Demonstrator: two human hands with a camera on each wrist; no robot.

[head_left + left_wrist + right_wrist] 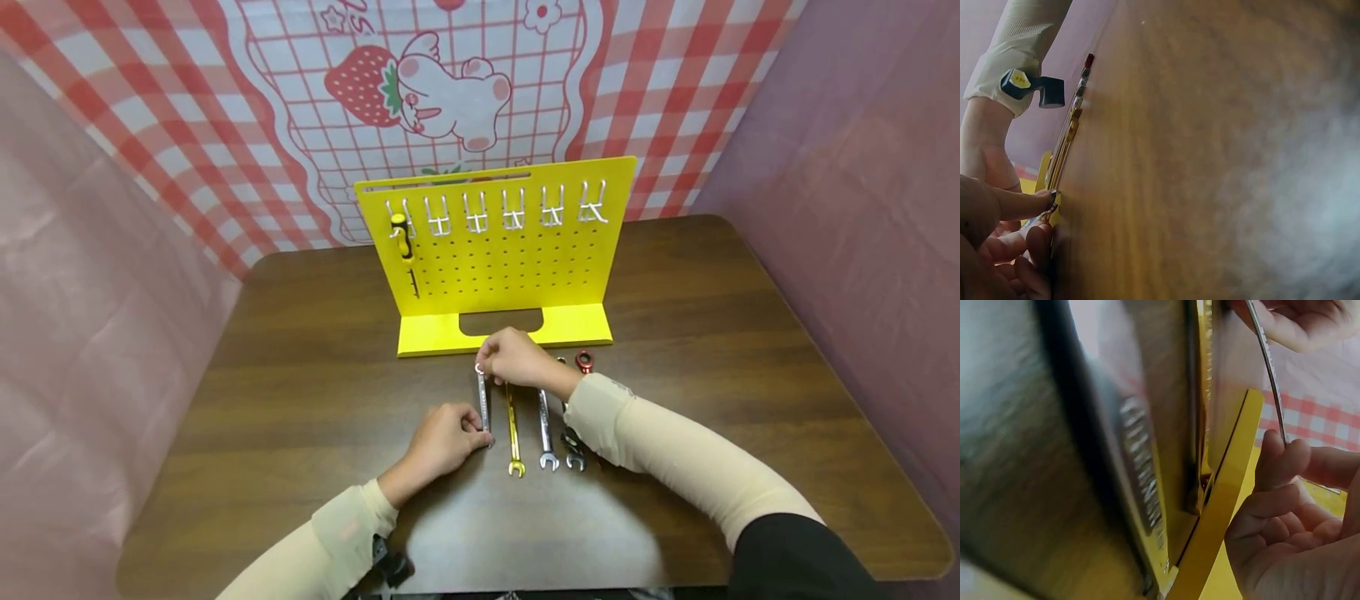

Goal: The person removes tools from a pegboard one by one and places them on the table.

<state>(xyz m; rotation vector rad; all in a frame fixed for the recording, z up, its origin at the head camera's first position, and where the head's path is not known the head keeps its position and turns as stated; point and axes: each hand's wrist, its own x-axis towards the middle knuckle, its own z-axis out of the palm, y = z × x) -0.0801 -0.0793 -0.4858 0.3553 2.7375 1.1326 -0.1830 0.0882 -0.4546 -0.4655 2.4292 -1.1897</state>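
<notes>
A slim silver wrench (483, 402) is between both hands, at the left end of a row of wrenches. My right hand (516, 358) pinches its far end, and my left hand (444, 435) pinches the near end between thumb and fingers. In the right wrist view, the wrench (1270, 372) stands off the table, with fingertips at both ends. Just right of it lies a gold wrench (513, 429), then another silver wrench (545, 425). Further right, a dark-and-silver wrench (575, 458) and a red-ended ratchet wrench (585, 360) are partly covered by my right forearm.
Beyond the hands stands a yellow pegboard (510, 267) with a row of white wire hooks (513, 208). A yellow-and-black screwdriver (402, 237) hangs on its leftmost hook. Everything stands on a brown wooden table (300, 375), with a checked cloth (660, 100) behind.
</notes>
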